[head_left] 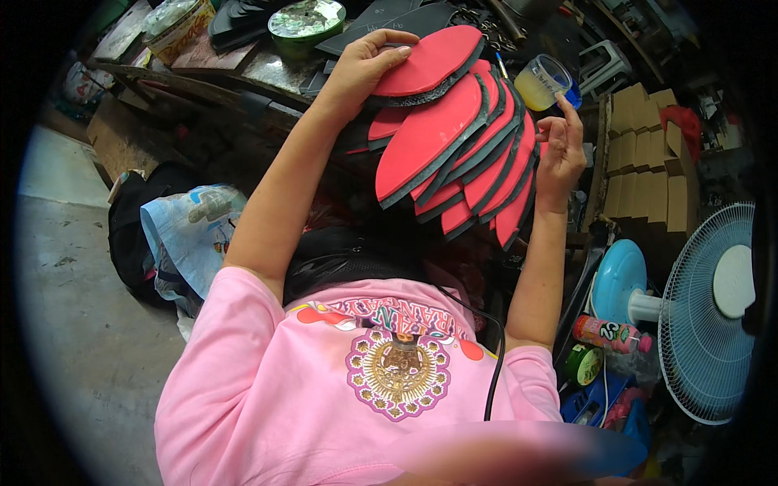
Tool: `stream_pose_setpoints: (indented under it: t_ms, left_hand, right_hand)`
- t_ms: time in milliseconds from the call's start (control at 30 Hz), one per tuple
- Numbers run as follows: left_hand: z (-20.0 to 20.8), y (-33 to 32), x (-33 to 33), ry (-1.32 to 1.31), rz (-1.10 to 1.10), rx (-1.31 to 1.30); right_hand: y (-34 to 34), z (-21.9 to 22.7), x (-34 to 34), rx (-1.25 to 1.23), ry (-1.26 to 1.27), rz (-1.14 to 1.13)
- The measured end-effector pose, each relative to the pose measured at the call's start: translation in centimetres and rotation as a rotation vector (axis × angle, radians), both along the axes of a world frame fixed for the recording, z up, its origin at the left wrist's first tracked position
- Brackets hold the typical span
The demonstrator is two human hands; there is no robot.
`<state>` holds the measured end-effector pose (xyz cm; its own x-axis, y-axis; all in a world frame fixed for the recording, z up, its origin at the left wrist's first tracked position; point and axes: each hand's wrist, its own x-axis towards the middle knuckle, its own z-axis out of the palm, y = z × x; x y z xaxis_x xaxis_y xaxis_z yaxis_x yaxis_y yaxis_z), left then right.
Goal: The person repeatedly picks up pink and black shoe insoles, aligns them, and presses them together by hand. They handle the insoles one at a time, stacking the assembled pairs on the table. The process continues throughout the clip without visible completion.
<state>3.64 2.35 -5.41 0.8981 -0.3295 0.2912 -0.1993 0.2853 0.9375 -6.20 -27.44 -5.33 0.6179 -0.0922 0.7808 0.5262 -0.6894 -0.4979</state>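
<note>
Pinched between the thumb and fingers of my left hand (369, 69) is a leaf-shaped red foam piece (433, 61) with a dark grey underside. Just below it, a fanned stack of similar red foam pieces (429, 142) overlaps in rows, their grey edges showing. To the right of the stack, my right hand (561, 154) is raised with the index finger stretched up and the other fingers loosely bent; I see nothing held in it. Its fingertip is close to a clear plastic tub (541, 83) of yellowish liquid. What supports the stack is mostly hidden.
A round green tin (306, 23) and a printed bucket (180, 32) stand on the cluttered bench at the back left. Cardboard boxes (648, 162) are stacked at right, above a blue-and-white fan (705, 324). A pink bottle (609, 334) lies beside the fan. A black cable (496, 356) crosses my shirt.
</note>
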Motion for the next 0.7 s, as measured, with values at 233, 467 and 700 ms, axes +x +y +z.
stream_pose_setpoints:
  t_ms: [233, 467, 700]
  left_hand:
    - [0.0, -0.1, -0.1, -0.031, 0.019, 0.019]
    - [0.6, 0.7, -0.3, -0.076, -0.172, 0.073]
    - [1.1, -0.2, -1.3, -0.212, -0.258, 0.324]
  right_hand:
    - [-0.4, 0.0, -0.1, -0.06, 0.043, 0.015]
    - [-0.4, -0.1, 0.0, -0.048, 0.017, 0.04]
    - [-0.2, 0.0, -0.1, -0.048, 0.027, 0.042]
